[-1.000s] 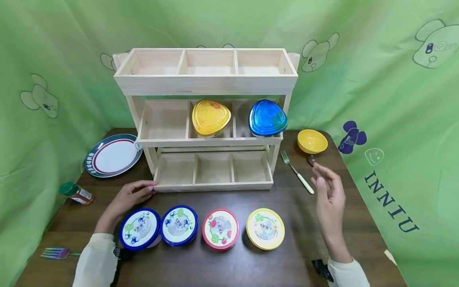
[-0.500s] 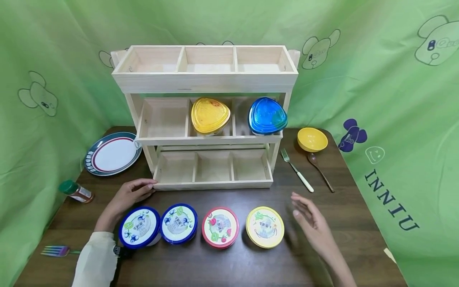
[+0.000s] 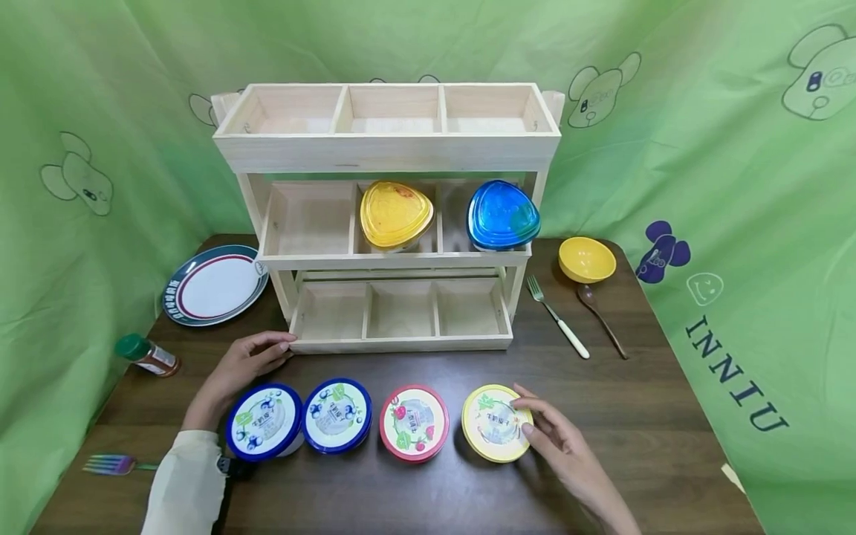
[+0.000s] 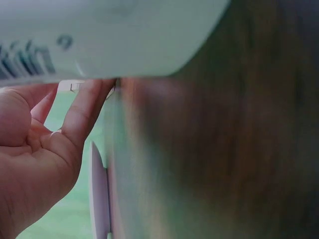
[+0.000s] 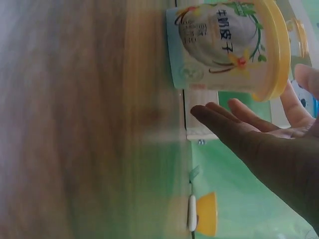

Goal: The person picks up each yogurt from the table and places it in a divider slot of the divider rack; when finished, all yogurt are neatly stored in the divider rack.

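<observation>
My right hand (image 3: 568, 455) is at the right side of the yellow-lidded tub (image 3: 496, 425), fingertips over the lid's edge in the head view. The right wrist view shows its fingers (image 5: 234, 122) extended beside the upright tub, not curled round it. My left hand (image 3: 242, 365) touches the lower left front corner of the wooden shelf rack (image 3: 401, 345) with nearly straight fingers. Close to its wrist stands a blue-lidded tub (image 3: 264, 422). A second blue-lidded tub (image 3: 337, 416) and a red-lidded tub (image 3: 414, 423) complete the row.
On the middle tier sit a yellow-lidded container (image 3: 396, 215) and a blue-lidded one (image 3: 503, 215). A white-handled fork (image 3: 559, 318), wooden spoon (image 3: 602, 323) and yellow bowl (image 3: 587, 260) lie right; a plate (image 3: 217, 286), spice jar (image 3: 148, 355) and iridescent fork (image 3: 117, 465) lie left.
My right hand has come down and left from beside the spoon and bowl to the yellow-lidded tub. The left hand stays at the rack's corner.
</observation>
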Demonstrator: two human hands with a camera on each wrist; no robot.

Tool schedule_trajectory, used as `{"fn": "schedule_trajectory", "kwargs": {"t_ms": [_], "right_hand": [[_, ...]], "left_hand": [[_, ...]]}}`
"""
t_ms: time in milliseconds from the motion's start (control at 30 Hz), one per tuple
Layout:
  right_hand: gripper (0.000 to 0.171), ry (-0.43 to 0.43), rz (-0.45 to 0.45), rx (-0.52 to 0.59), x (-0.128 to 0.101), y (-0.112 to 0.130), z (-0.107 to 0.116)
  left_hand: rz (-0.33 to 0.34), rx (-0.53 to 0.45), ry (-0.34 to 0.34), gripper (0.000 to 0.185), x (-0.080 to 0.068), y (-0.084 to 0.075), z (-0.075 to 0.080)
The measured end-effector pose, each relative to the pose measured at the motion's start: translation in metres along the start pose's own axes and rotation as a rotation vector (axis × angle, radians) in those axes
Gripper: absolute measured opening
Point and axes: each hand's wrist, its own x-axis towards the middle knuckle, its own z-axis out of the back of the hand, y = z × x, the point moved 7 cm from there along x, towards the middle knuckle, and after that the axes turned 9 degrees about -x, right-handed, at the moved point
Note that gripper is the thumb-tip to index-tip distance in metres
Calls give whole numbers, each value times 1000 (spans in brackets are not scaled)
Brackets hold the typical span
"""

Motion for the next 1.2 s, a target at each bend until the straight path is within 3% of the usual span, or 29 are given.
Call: {"fn": "schedule_trajectory", "kwargs": {"t_ms": [233, 567, 700, 967, 1200], "right_hand": [[34, 62, -35, -21, 0, -2, -11], [33, 34, -8, -29, 0, 1, -8], [34, -2, -2, -30, -1, 4, 2], [33, -118, -77, -101, -4, 14, 35], [36, -179, 35, -99, -3, 46, 56]], "left_hand": [[-17, -4, 3, 40, 0, -2, -2], [-27, -20, 13, 40, 1, -1, -1], [-18, -11, 14, 40, 1, 0, -1], [-23, -19, 15, 40, 1, 1, -1], [-21, -40, 13, 39, 1, -1, -2]]}}
